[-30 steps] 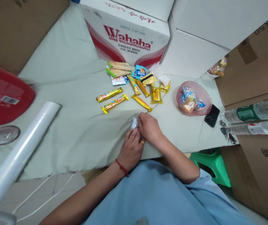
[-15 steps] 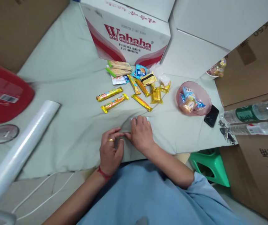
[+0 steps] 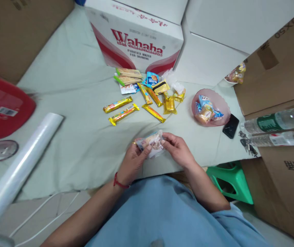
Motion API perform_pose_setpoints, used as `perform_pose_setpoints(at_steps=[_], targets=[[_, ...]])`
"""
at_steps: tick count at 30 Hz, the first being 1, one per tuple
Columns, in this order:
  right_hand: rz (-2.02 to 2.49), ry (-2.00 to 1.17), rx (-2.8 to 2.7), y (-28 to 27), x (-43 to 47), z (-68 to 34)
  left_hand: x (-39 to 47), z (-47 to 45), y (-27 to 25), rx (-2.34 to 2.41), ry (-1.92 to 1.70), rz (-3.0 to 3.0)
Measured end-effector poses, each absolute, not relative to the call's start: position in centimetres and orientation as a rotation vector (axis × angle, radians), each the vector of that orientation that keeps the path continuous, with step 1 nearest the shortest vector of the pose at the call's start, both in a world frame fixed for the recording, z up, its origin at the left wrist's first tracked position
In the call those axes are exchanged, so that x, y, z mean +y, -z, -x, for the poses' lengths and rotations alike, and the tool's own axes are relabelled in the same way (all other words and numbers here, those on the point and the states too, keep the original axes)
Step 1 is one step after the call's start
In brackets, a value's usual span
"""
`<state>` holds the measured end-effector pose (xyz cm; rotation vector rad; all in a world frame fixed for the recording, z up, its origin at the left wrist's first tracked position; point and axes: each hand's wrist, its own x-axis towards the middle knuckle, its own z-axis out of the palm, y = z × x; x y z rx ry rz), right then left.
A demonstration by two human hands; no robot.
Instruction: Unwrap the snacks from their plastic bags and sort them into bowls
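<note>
"What sits nearest on your feed?"

"A crinkled snack packet (image 3: 152, 145), at the hub of my clock, over the near side of the pale green cloth (image 3: 85, 151). I make out brown print, too small to read. Its wrapper is whitish and partly clear, pale tan showing within."

"And the fingers?"

"Both sets closed on it. My left hand (image 3: 133, 161) pinches its nine o'clock end, thumb on top; my right hand (image 3: 180, 149) grips the three o'clock end between thumb and fingers."

"Beyond that?"

"One yellow-wrapped bar (image 3: 153, 113) lies near it at twelve. At two o'clock, a pink bowl (image 3: 224, 103) holds blue and gold packets (image 3: 205, 114), a black phone (image 3: 231, 126) just beside it. Around three, I see a clear bottle (image 3: 278, 120) with a green label."

"Any readable brand?"

"Farthest, near twelve: a white-and-red carton (image 3: 139, 48), marked 'Wahaha', 'PURIFIED WATER FOR DRINKING'."
</note>
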<state>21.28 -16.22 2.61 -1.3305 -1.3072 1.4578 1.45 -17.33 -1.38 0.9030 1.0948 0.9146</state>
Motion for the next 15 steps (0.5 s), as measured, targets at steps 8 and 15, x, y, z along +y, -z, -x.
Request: perform_pose_setpoints(at_steps=[8, 15], targets=[[1.499, -1.083, -1.434, -3.3, -17.0, -25.2, -17.6, -2.0, 1.2, 1.196, -0.818, -1.276], [1.698, -0.369, -0.725, -5.4, -4.6, -44.5, -18.8, 3.4, 2.2, 1.53, -0.87, -1.727]])
